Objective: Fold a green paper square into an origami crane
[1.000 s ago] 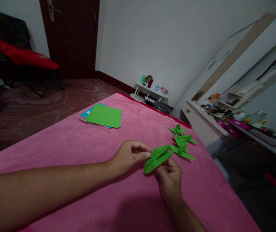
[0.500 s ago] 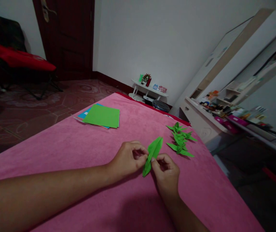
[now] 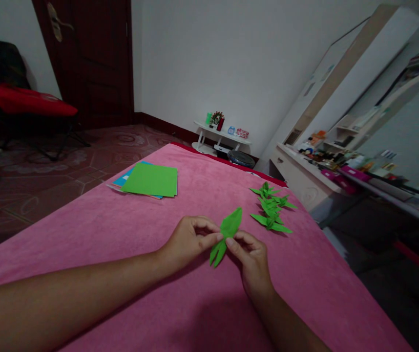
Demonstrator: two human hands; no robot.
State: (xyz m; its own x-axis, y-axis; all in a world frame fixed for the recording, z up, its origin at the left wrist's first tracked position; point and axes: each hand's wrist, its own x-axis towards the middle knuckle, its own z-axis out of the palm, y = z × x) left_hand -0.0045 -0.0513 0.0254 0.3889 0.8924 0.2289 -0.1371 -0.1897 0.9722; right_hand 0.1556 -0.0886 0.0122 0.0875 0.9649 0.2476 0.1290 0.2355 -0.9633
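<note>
A folded green paper piece (image 3: 231,222) is pinched between my two hands over the pink cloth (image 3: 129,313). Its upper part is a broad leaf-like flap; the lower end splits into two narrow points. My left hand (image 3: 191,239) grips its left edge at the middle, thumb on top. From the right, my right hand (image 3: 251,256) pinches the same middle part with thumb and fingers. To the right lie several folded green paper figures (image 3: 271,208) with pointed ends, close together.
A stack of square paper sheets, green sheet (image 3: 151,180) uppermost, lies on the cloth at the left. Beyond the far edge stands a low white shelf (image 3: 202,125) with small items. A cluttered dressing table (image 3: 297,166) is at the right, a red folding chair (image 3: 30,100) at the far left.
The folded paper now shows a flat, smooth upper flap and a split lower end, where before a lengthwise crease ran along it. Both hands still pinch it. The camera view has shifted slightly.
</note>
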